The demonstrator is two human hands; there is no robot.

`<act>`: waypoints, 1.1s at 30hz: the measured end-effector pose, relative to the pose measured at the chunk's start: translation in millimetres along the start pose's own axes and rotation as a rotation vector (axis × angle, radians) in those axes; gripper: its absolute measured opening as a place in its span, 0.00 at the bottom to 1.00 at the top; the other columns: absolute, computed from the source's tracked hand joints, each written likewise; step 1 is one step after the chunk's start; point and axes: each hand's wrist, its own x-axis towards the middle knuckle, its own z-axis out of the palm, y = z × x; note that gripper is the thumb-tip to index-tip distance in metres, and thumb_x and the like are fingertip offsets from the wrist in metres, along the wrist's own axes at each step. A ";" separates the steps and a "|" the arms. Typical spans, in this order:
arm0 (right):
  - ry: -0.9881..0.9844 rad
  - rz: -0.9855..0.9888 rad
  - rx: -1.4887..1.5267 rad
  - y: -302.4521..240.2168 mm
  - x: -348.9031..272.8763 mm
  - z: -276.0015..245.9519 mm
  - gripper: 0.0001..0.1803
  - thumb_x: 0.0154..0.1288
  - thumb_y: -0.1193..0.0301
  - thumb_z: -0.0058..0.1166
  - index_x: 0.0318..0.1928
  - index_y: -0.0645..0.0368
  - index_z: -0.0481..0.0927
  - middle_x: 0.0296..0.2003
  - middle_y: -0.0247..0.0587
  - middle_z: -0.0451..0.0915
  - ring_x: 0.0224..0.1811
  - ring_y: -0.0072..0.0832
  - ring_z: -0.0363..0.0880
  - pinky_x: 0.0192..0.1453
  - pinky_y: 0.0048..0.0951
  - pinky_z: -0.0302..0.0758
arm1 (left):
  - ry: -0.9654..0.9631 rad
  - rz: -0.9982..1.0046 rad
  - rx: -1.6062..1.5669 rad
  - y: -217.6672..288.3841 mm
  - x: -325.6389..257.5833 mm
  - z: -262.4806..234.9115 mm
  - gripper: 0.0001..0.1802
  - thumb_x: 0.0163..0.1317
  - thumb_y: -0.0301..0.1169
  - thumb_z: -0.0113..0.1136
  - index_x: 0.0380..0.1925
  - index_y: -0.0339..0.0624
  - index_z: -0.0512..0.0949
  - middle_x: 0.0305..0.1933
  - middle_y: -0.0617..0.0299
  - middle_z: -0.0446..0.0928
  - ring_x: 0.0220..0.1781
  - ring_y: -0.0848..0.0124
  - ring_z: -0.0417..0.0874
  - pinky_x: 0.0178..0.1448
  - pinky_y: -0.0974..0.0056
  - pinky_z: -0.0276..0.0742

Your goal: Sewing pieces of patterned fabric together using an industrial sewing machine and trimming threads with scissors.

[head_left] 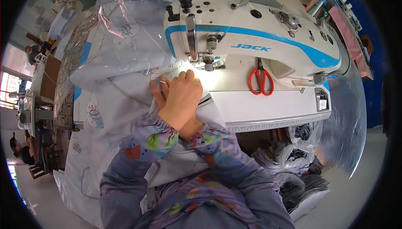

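Pale, creased, printed cloth [119, 114] lies left of the machine [251, 32], its long axis running toward the wearer. Before the machine, the left hand [181, 99], fingers curled, crosses the right hand [161, 92], fingers extended; whether either pinches, I cannot tell.
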 end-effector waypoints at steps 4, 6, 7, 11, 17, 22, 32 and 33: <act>0.004 0.056 -0.105 15.0 11.5 19.4 0.40 0.67 0.52 0.62 0.75 0.57 0.71 0.73 0.54 0.72 0.79 0.50 0.66 0.83 0.54 0.60 | -0.285 0.198 -0.156 -15.4 11.5 16.4 0.09 0.61 0.30 0.62 0.38 0.39 0.86 0.42 0.56 0.80 0.50 0.55 0.84 0.62 0.41 0.79; 0.012 0.111 -0.150 21.8 21.6 30.4 0.42 0.67 0.52 0.63 0.77 0.56 0.69 0.74 0.54 0.71 0.79 0.50 0.65 0.83 0.52 0.60 | -0.410 0.261 -0.245 -22.4 17.7 25.6 0.12 0.61 0.31 0.62 0.43 0.39 0.85 0.46 0.55 0.80 0.53 0.55 0.82 0.65 0.41 0.77; 0.015 0.142 -0.171 23.0 26.8 36.0 0.43 0.66 0.52 0.63 0.77 0.56 0.68 0.75 0.54 0.71 0.80 0.50 0.65 0.84 0.51 0.59 | -0.448 0.290 -0.281 -23.9 19.7 28.7 0.14 0.61 0.31 0.63 0.46 0.40 0.83 0.49 0.54 0.78 0.56 0.54 0.80 0.67 0.40 0.74; 0.018 0.088 -0.249 19.2 40.6 42.1 0.45 0.65 0.52 0.64 0.79 0.56 0.67 0.76 0.54 0.70 0.81 0.50 0.64 0.85 0.51 0.58 | -0.566 0.393 -0.442 -43.6 24.8 29.4 0.25 0.63 0.34 0.63 0.61 0.44 0.76 0.62 0.53 0.73 0.67 0.53 0.74 0.75 0.38 0.65; -0.179 -0.196 -0.119 10.5 45.8 10.0 0.42 0.64 0.53 0.65 0.74 0.60 0.73 0.74 0.54 0.73 0.81 0.53 0.63 0.86 0.57 0.55 | -0.413 0.283 -0.429 -146.5 37.3 5.8 0.36 0.62 0.34 0.66 0.73 0.50 0.73 0.74 0.53 0.69 0.77 0.50 0.68 0.82 0.34 0.57; -0.146 -0.175 -0.248 7.4 70.6 32.4 0.34 0.69 0.56 0.58 0.67 0.67 0.77 0.71 0.57 0.76 0.82 0.46 0.65 0.87 0.61 0.50 | -0.309 0.257 -0.239 -211.2 64.8 0.7 0.22 0.63 0.26 0.59 0.58 0.51 0.83 0.53 0.60 0.79 0.61 0.57 0.80 0.77 0.40 0.67; -0.067 0.342 -0.537 82.6 180.2 73.1 0.33 0.71 0.54 0.54 0.70 0.61 0.77 0.70 0.55 0.76 0.75 0.49 0.70 0.78 0.57 0.65 | -0.318 0.462 -0.320 -153.4 91.2 -113.5 0.10 0.60 0.30 0.61 0.42 0.44 0.81 0.34 0.61 0.76 0.36 0.62 0.85 0.36 0.58 0.79; -0.076 0.403 -0.511 96.1 194.6 76.0 0.33 0.71 0.54 0.55 0.69 0.61 0.78 0.69 0.54 0.76 0.75 0.49 0.70 0.78 0.57 0.64 | -0.399 0.462 -0.198 -137.1 77.7 -130.2 0.10 0.59 0.32 0.62 0.41 0.43 0.81 0.32 0.62 0.76 0.34 0.64 0.85 0.35 0.58 0.80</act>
